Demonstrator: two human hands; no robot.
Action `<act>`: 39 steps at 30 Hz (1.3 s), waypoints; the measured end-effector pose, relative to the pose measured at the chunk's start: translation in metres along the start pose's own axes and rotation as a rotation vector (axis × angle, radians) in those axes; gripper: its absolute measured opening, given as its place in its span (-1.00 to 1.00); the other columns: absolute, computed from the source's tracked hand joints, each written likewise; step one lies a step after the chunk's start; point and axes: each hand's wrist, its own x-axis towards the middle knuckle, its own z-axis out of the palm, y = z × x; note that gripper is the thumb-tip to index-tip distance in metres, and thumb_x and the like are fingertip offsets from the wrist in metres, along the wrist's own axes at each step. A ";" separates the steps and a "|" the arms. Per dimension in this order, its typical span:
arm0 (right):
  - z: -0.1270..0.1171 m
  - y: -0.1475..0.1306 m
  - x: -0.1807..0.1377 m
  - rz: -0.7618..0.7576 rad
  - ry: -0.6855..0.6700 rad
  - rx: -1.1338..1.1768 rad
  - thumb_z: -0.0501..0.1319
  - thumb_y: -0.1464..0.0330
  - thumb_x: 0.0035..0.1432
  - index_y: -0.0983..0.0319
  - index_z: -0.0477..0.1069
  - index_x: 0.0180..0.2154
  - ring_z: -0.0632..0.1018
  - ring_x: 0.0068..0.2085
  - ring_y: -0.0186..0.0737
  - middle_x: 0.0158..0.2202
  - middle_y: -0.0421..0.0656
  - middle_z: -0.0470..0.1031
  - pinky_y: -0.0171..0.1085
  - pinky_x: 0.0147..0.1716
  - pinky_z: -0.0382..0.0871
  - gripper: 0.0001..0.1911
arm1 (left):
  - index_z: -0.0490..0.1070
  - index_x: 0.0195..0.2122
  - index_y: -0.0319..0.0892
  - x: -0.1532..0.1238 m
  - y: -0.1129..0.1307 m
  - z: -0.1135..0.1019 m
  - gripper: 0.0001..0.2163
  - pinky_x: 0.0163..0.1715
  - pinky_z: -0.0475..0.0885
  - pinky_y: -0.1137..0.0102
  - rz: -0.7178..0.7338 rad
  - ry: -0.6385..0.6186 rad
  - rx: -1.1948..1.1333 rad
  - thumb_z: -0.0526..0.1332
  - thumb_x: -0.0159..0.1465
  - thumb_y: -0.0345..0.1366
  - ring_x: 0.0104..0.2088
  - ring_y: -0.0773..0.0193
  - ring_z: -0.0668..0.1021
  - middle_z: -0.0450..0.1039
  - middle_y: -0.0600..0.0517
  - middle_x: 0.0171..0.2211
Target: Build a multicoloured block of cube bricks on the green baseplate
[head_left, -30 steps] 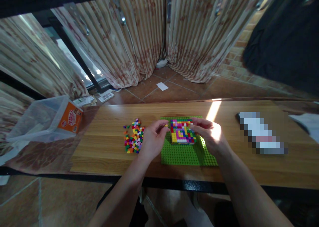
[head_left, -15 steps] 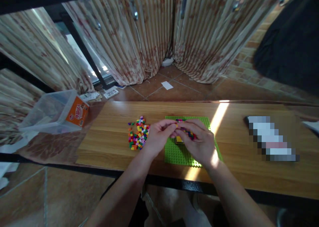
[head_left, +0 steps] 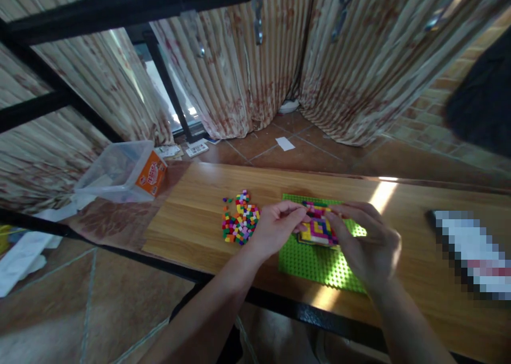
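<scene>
Left hand (head_left: 279, 224), fingertips together, and right hand (head_left: 369, 241), fingers bent, flank stacked blocks (head_left: 319, 230) on the green board (head_left: 301, 265) near the tabletop's (head_left: 199, 209) front edge; any grip is unclear. Sideways pressure could loosen blocks.

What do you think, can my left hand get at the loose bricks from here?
Likely yes: your left hand is right beside the loose bricks, and nothing visible stands between them.
</scene>
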 end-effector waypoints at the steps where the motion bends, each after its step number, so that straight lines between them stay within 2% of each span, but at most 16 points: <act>1: -0.006 0.004 0.002 0.054 0.045 0.014 0.37 0.29 0.14 0.11 0.61 -0.29 0.58 -0.27 -0.22 -0.23 -0.17 0.57 -0.18 -0.26 0.50 -0.93 | 0.55 -0.30 -0.25 0.001 0.001 -0.002 -0.81 -0.39 0.44 0.49 0.008 0.030 0.004 0.35 0.21 -0.21 -0.48 0.42 0.55 0.59 0.00 -0.41; 3: -0.017 0.013 0.006 0.177 0.066 0.056 0.40 0.24 0.09 0.12 0.61 -0.33 0.59 -0.23 -0.20 -0.24 -0.16 0.57 -0.17 -0.25 0.48 -0.88 | 0.55 -0.30 -0.26 0.004 0.003 -0.006 -0.87 -0.42 0.42 0.51 0.018 0.092 0.018 0.33 0.21 -0.28 -0.50 0.44 0.54 0.58 0.01 -0.42; 6: -0.030 0.021 0.010 0.343 -0.004 0.091 0.43 0.15 0.02 0.12 0.63 -0.34 0.59 -0.12 -0.11 -0.19 -0.13 0.58 -0.13 -0.19 0.47 -0.79 | 0.54 -0.30 -0.26 0.006 0.005 -0.009 -0.92 -0.44 0.42 0.52 0.010 0.150 0.054 0.31 0.21 -0.37 -0.52 0.45 0.53 0.57 0.04 -0.44; 11: -0.027 0.026 0.010 0.493 -0.096 0.238 0.49 0.14 -0.10 0.14 0.64 -0.38 0.59 -0.10 -0.10 -0.11 -0.10 0.57 -0.12 -0.19 0.51 -0.74 | 0.55 -0.29 -0.26 0.007 0.001 -0.005 -0.92 -0.41 0.44 0.51 -0.001 0.136 0.150 0.27 0.20 -0.44 -0.50 0.45 0.53 0.57 0.04 -0.42; 15: -0.018 0.030 0.009 0.512 -0.141 0.226 0.49 0.16 -0.11 0.13 0.65 -0.38 0.57 -0.05 -0.07 -0.08 -0.08 0.56 -0.09 -0.18 0.49 -0.76 | 0.55 -0.29 -0.25 0.007 -0.002 -0.005 -0.92 -0.37 0.47 0.48 0.011 0.108 0.186 0.29 0.19 -0.43 -0.46 0.41 0.55 0.57 0.04 -0.40; 20: -0.013 0.035 0.010 0.531 -0.093 0.260 0.49 0.18 -0.14 0.16 0.63 -0.42 0.57 -0.08 -0.08 -0.09 -0.08 0.57 -0.07 -0.19 0.50 -0.77 | 0.55 -0.28 -0.25 0.006 0.001 -0.007 -0.91 -0.35 0.48 0.47 0.022 0.092 0.197 0.27 0.20 -0.43 -0.44 0.40 0.55 0.57 0.04 -0.39; 32: -0.011 0.038 0.009 0.528 -0.085 0.222 0.46 0.24 -0.13 0.16 0.62 -0.40 0.58 -0.08 -0.08 -0.13 -0.10 0.59 -0.07 -0.17 0.49 -0.81 | 0.55 -0.29 -0.26 0.005 0.001 -0.007 -0.91 -0.36 0.47 0.47 0.025 0.083 0.244 0.27 0.20 -0.42 -0.44 0.39 0.54 0.56 0.03 -0.41; 35: -0.008 0.036 0.010 0.561 -0.058 0.255 0.46 0.26 -0.17 0.17 0.62 -0.42 0.59 -0.12 -0.08 -0.18 -0.09 0.61 -0.10 -0.22 0.51 -0.80 | 0.55 -0.28 -0.25 0.006 0.000 -0.008 -0.91 -0.35 0.47 0.46 0.025 0.081 0.260 0.27 0.20 -0.42 -0.44 0.39 0.55 0.57 0.02 -0.40; 39: -0.003 0.036 0.009 0.636 -0.033 0.337 0.47 0.27 -0.19 0.20 0.62 -0.37 0.61 -0.30 -0.18 -0.30 -0.12 0.63 -0.17 -0.33 0.52 -0.74 | 0.55 -0.27 -0.25 0.006 -0.002 -0.009 -0.90 -0.33 0.49 0.44 0.037 0.081 0.266 0.27 0.20 -0.41 -0.42 0.37 0.56 0.58 0.02 -0.38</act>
